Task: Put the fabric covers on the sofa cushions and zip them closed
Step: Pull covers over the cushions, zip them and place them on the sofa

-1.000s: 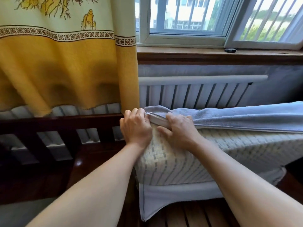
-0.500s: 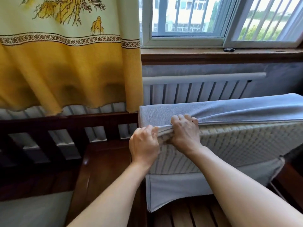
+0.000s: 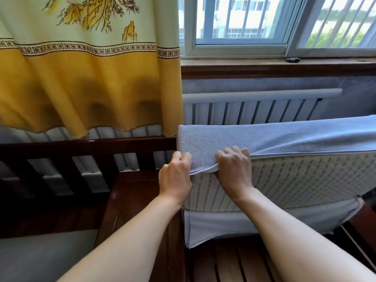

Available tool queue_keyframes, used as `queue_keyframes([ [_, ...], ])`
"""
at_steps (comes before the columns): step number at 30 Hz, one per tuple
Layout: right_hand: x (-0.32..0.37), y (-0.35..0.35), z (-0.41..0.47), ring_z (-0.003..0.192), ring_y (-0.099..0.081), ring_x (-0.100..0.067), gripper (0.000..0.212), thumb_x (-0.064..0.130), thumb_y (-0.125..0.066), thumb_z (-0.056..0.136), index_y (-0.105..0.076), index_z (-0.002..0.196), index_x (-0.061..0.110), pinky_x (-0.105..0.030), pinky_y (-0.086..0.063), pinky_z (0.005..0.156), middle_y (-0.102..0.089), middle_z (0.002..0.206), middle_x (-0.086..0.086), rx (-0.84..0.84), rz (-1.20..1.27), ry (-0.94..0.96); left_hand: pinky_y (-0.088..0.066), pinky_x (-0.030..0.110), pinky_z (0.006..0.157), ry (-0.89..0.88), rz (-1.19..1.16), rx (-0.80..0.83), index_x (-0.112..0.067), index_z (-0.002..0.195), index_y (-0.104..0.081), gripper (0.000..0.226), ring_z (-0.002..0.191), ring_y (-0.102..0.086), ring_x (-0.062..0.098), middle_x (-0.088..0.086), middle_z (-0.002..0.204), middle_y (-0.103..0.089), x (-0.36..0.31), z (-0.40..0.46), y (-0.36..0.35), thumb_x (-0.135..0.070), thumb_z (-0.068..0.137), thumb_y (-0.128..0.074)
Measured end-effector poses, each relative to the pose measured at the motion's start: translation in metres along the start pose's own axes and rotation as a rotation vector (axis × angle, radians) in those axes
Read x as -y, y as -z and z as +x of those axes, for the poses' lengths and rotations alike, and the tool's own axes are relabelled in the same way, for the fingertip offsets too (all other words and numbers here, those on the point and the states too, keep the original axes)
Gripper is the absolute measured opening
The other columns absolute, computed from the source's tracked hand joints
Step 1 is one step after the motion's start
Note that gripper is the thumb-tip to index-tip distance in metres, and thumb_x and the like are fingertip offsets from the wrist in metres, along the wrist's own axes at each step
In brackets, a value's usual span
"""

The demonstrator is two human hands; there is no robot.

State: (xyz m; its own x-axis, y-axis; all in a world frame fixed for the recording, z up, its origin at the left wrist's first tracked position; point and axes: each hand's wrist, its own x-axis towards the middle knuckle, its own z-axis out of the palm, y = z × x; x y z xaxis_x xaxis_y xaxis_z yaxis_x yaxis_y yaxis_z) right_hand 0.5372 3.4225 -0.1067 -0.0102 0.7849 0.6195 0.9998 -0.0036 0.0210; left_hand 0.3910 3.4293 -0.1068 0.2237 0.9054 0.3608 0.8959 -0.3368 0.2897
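Observation:
A sofa cushion (image 3: 295, 184) with a pale woven, patterned face stands on edge on the wooden sofa seat. A grey fabric cover (image 3: 264, 137) wraps its top and upper left corner, and another flap of the cover (image 3: 234, 226) hangs below the cushion. My left hand (image 3: 176, 176) grips the cover's lower edge at the left corner. Just to its right, my right hand (image 3: 234, 167) holds the same edge, fingers curled over the hem. No zip is visible.
A dark wooden sofa frame with a slatted back rail (image 3: 81, 151) and slatted seat (image 3: 234, 265) surrounds the cushion. A grey cushion (image 3: 40, 255) lies at lower left. A yellow curtain (image 3: 81, 88), a white radiator (image 3: 254, 108) and a window sill (image 3: 274, 65) stand behind.
The cover's edge has come down over the cushion's upper left corner, which is now wrapped. Both hands moved down and toward me with the hem.

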Motion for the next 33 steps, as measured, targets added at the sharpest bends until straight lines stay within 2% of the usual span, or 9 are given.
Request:
queue_keyframes([
  [4,0.002,-0.008,-0.014,0.050,-0.049,-0.025,0.018,0.005,-0.042,0.063,-0.047,0.051,0.017,-0.030,-0.032,0.055,-0.048,0.049,-0.002,-0.147,-0.024,0.058,-0.026,0.032,0.055,0.123,-0.102,-0.056,-0.015,0.072,-0.036,0.019,0.077,-0.057,0.034,0.007,0.082,-0.056,-0.010,0.005,-0.010,-0.006,0.088,-0.043],
  [8,-0.006,-0.011,-0.025,0.056,-0.050,-0.026,0.018,-0.001,-0.042,0.071,-0.047,0.066,0.015,-0.033,-0.027,0.061,-0.049,0.059,-0.003,-0.222,0.009,0.139,-0.034,0.029,0.055,0.041,-0.030,-0.034,-0.016,0.071,-0.040,0.017,0.076,-0.061,0.033,0.005,0.079,-0.062,-0.006,0.004,0.004,-0.004,0.080,-0.048],
  [11,-0.015,-0.005,-0.031,0.061,-0.052,-0.027,0.018,-0.001,-0.050,0.075,-0.044,0.079,0.016,-0.034,-0.032,0.063,-0.051,0.066,-0.003,-0.238,-0.009,0.149,-0.031,0.027,0.055,-0.096,0.062,-0.028,-0.018,0.075,-0.044,0.018,0.079,-0.060,0.027,0.001,0.084,-0.058,-0.007,0.007,0.015,-0.001,0.074,-0.051],
  [14,-0.032,0.007,-0.026,0.063,-0.052,-0.028,0.013,0.002,-0.045,0.075,-0.048,0.079,0.013,-0.035,-0.038,0.058,-0.052,0.070,-0.006,-0.226,-0.092,0.153,-0.035,0.028,0.058,-0.233,0.121,-0.039,-0.018,0.078,-0.053,0.017,0.086,-0.053,0.022,0.001,0.088,-0.053,-0.019,0.013,0.013,-0.012,0.069,-0.066],
  [17,-0.058,0.018,-0.018,0.064,-0.053,-0.029,0.012,0.003,-0.046,0.072,-0.052,0.077,0.012,-0.034,-0.039,0.056,-0.053,0.072,-0.008,-0.218,-0.177,0.123,-0.039,0.029,0.072,-0.247,0.121,0.001,-0.020,0.093,-0.051,0.020,0.098,-0.046,0.020,0.001,0.102,-0.049,-0.049,0.021,0.006,-0.018,0.077,-0.064],
  [21,-0.115,0.026,-0.014,0.061,-0.055,-0.029,0.026,0.001,-0.033,0.071,-0.058,0.077,0.007,-0.033,-0.040,0.053,-0.056,0.073,-0.012,-0.170,-0.292,-0.003,-0.039,0.030,0.078,-0.266,0.110,0.041,-0.021,0.103,-0.047,0.023,0.106,-0.044,0.021,0.000,0.109,-0.048,-0.097,0.030,-0.007,-0.016,0.082,-0.056],
  [28,-0.251,0.031,-0.028,0.057,-0.054,-0.029,0.022,0.003,-0.028,0.074,-0.048,0.083,0.005,-0.031,-0.038,0.052,-0.055,0.077,-0.016,-0.122,-0.380,-0.166,-0.033,0.034,0.078,-0.322,0.161,0.045,-0.020,0.105,-0.049,0.032,0.102,-0.048,0.025,0.004,0.107,-0.052,-0.202,0.044,-0.047,-0.026,0.077,-0.063],
  [30,-0.292,0.034,-0.033,0.056,-0.055,-0.029,0.026,0.002,-0.029,0.074,-0.054,0.080,0.004,-0.030,-0.038,0.050,-0.055,0.074,-0.014,-0.103,-0.390,-0.190,-0.035,0.034,0.075,-0.314,0.155,0.053,-0.018,0.101,-0.053,0.037,0.097,-0.051,0.027,0.006,0.101,-0.054,-0.242,0.047,-0.062,-0.027,0.069,-0.069],
  [33,-0.346,0.040,-0.035,0.051,-0.055,-0.028,0.026,0.003,-0.030,0.072,-0.056,0.071,0.006,-0.028,-0.037,0.044,-0.055,0.064,-0.012,-0.115,-0.316,-0.120,-0.041,0.031,0.061,-0.336,0.181,0.042,-0.017,0.084,-0.060,0.046,0.077,-0.058,0.027,0.007,0.083,-0.059,-0.303,0.058,-0.079,-0.021,0.043,-0.082],
])
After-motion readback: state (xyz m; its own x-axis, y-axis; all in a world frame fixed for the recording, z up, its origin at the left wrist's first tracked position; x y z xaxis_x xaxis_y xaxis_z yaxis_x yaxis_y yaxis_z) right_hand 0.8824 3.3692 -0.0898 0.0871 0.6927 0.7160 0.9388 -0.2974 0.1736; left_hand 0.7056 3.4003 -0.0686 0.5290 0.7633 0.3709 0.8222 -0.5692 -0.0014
